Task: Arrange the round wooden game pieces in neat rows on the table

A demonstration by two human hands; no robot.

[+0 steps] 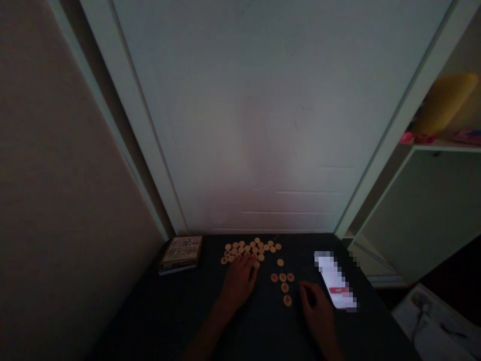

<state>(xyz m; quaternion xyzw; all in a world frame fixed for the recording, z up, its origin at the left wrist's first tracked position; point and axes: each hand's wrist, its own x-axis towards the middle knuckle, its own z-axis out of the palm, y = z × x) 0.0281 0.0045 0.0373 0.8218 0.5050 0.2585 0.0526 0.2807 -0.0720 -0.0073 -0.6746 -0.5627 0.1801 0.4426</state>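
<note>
My left hand (240, 281) reaches over the near edge of a cluster of round wooden game pieces (247, 248), its fingers stretched out and touching them. Most of these pieces look plain on top; one by the fingertips shows a red mark. To the right, several pieces with red marks (284, 288) lie in a T-like shape, with a row at the top and a column below it. A single plain piece (280, 262) sits just above that row. Beside the column, my right hand (317, 308) rests with curled fingers and thumb together; whatever they hold, if anything, is hidden.
A phone (336, 281) with a lit, blurred-out screen lies right of my right hand. Stacked boxes or books (182, 250) stand at the dark table's (161, 311) back left. A white panel (255, 125) rises behind the table; a shelf (443, 146) is at right.
</note>
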